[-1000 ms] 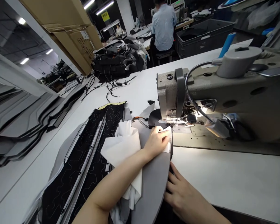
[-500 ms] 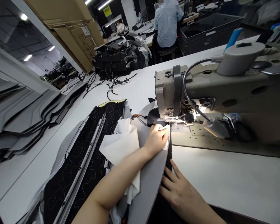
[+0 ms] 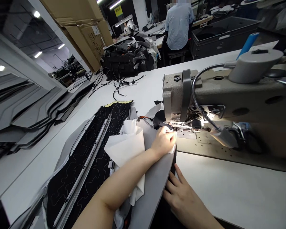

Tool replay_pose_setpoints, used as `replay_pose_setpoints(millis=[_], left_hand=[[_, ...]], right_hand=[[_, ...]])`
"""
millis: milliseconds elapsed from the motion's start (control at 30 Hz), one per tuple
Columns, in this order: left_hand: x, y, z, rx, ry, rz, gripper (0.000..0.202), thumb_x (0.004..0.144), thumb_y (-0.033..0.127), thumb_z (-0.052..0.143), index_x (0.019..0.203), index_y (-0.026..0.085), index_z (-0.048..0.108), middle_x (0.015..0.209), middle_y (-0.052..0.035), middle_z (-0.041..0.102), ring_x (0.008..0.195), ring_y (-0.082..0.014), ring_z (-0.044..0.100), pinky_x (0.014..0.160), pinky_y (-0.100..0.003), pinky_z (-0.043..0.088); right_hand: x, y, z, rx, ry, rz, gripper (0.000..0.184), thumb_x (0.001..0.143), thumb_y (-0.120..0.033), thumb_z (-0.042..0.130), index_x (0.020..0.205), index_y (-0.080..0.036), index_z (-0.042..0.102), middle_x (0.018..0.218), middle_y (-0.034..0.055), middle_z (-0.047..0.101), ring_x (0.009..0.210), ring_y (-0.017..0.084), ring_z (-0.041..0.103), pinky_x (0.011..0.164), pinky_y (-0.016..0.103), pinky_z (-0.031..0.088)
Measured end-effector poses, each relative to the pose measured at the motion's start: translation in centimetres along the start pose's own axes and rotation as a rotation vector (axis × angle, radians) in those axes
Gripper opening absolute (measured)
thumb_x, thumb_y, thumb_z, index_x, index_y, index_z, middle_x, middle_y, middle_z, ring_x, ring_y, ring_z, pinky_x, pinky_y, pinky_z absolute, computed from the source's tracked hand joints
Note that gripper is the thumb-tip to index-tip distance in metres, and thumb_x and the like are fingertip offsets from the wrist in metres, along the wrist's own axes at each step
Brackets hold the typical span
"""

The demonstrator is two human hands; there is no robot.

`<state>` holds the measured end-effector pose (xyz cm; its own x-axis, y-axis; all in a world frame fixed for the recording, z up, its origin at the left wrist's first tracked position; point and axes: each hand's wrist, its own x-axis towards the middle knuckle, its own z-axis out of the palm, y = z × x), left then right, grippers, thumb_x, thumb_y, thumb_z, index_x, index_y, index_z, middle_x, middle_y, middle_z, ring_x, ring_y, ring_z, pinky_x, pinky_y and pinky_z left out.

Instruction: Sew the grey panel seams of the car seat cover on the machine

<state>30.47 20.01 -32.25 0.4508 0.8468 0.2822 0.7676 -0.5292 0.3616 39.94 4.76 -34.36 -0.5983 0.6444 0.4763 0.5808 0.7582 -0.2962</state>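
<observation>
My left hand [image 3: 164, 143] is closed, its fingers bunched on the edge of a grey fabric panel [image 3: 154, 173] with a white piece, just in front of the lit presser foot of the sewing machine [image 3: 197, 92]. My right hand [image 3: 182, 197] lies lower down with its fingers spread along the panel's edge, over black fabric [image 3: 173, 163]; some fingertips are partly hidden there. A crumpled white cloth [image 3: 127, 148] rests on the panel beside my left forearm. Left of it lies a black quilted piece [image 3: 92, 159] with curving stitch lines and a pale strip.
Stacked grey panels [image 3: 35, 108] lie at the left. Black cables [image 3: 120, 84] and a heap of dark fabric pieces [image 3: 131, 55] sit at the back, near a cardboard box [image 3: 85, 35]. Beyond the table, a person in a light blue shirt [image 3: 180, 27] sits beside a grey crate [image 3: 219, 41].
The whole view has shifted, so the scene sits slightly farther right. My left hand, still closed on the fabric, is a touch nearer the presser foot. My right hand keeps almost the same pose.
</observation>
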Motion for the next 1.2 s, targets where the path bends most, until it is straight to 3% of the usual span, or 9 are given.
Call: replay_pose_setpoints(millis=[133,267,333,433,500,567,700,900,1200], left_hand=[[0.4,0.4,-0.2,0.105,-0.006,-0.001,0.021,0.085,0.016,0.048,0.074,0.019,0.066,0.092,-0.0074,0.054,0.090,-0.0199,0.048,0.085,-0.032,0.042],[-0.2,1.7,-2.0,0.307,-0.096,0.019,0.022,0.088,0.024,0.045,0.087,0.020,0.066,0.100,-0.0104,0.057,0.095,-0.0271,0.050,0.080,-0.039,0.042],[-1.2,2.6,-3.6,0.321,-0.236,-0.026,0.028,0.089,0.035,0.045,0.104,0.019,0.062,0.098,-0.0119,0.059,0.093,-0.0290,0.053,0.074,-0.038,0.043],[-3.3,3.8,-6.0,0.215,-0.513,-0.127,0.067,0.081,0.051,0.052,0.136,0.016,0.039,0.097,-0.0115,0.064,0.086,-0.0298,0.060,0.066,-0.036,0.044],[-4.5,4.2,-7.2,0.161,-0.667,-0.160,0.084,0.076,0.047,0.054,0.145,0.015,0.020,0.093,-0.0099,0.067,0.081,-0.0295,0.062,0.061,-0.033,0.043],[-5.1,4.3,-7.7,0.134,-0.753,-0.178,0.085,0.075,0.035,0.051,0.148,0.014,0.012,0.089,-0.0089,0.068,0.077,-0.0281,0.063,0.057,-0.031,0.042],[-5.5,4.0,-7.2,0.082,-0.778,-0.211,0.083,0.074,0.023,0.043,0.148,0.013,0.009,0.089,-0.0113,0.068,0.075,-0.0275,0.064,0.054,-0.031,0.041],[-5.1,4.3,-6.9,0.036,-0.788,-0.262,0.083,0.074,0.020,0.042,0.149,0.015,0.007,0.102,-0.0143,0.067,0.087,-0.0311,0.064,0.063,-0.034,0.045],[-1.3,4.6,-6.0,-0.066,-0.808,-0.356,0.082,0.076,0.022,0.040,0.148,0.014,0.003,0.128,-0.0149,0.054,0.111,-0.0315,0.055,0.085,-0.037,0.045]], right_hand=[[-0.2,-1.8,0.4,-0.073,0.074,0.003,0.025,0.084,-0.030,0.056,0.107,-0.022,0.064,0.111,0.0101,0.063,0.118,0.033,0.043,0.108,0.063,0.008],[-0.5,-4.4,1.4,-0.106,0.208,0.016,0.020,0.086,-0.029,0.050,0.094,-0.022,0.067,0.099,0.0119,0.066,0.110,0.032,0.047,0.106,0.064,0.006],[-0.8,-5.5,2.2,-0.102,0.262,0.019,0.017,0.085,-0.029,0.051,0.089,-0.025,0.066,0.094,0.0086,0.066,0.108,0.031,0.047,0.106,0.064,0.005],[-1.3,-6.5,3.3,-0.110,0.311,-0.005,0.013,0.084,-0.030,0.054,0.087,-0.027,0.066,0.093,0.0044,0.065,0.109,0.030,0.046,0.106,0.065,0.003],[-1.5,-6.9,3.8,-0.117,0.332,-0.018,0.013,0.084,-0.031,0.054,0.089,-0.027,0.066,0.092,0.0032,0.064,0.111,0.030,0.045,0.105,0.067,0.003],[-1.5,-7.1,3.9,-0.106,0.352,-0.021,0.014,0.085,-0.030,0.054,0.089,-0.028,0.066,0.091,0.0018,0.064,0.111,0.029,0.045,0.105,0.068,0.002],[-1.3,-7.3,3.1,-0.072,0.355,-0.017,0.017,0.087,-0.026,0.050,0.085,-0.029,0.066,0.090,-0.0002,0.065,0.107,0.026,0.046,0.108,0.062,0.001],[-1.1,-7.1,2.5,-0.044,0.419,-0.018,0.021,0.091,-0.024,0.046,0.085,-0.026,0.066,0.088,-0.0002,0.066,0.106,0.022,0.049,0.110,0.057,0.008],[-1.5,-4.1,1.3,-0.003,0.326,-0.044,0.027,0.093,-0.026,0.040,0.095,-0.023,0.066,0.099,0.0067,0.065,0.111,0.027,0.050,0.109,0.058,0.013]])
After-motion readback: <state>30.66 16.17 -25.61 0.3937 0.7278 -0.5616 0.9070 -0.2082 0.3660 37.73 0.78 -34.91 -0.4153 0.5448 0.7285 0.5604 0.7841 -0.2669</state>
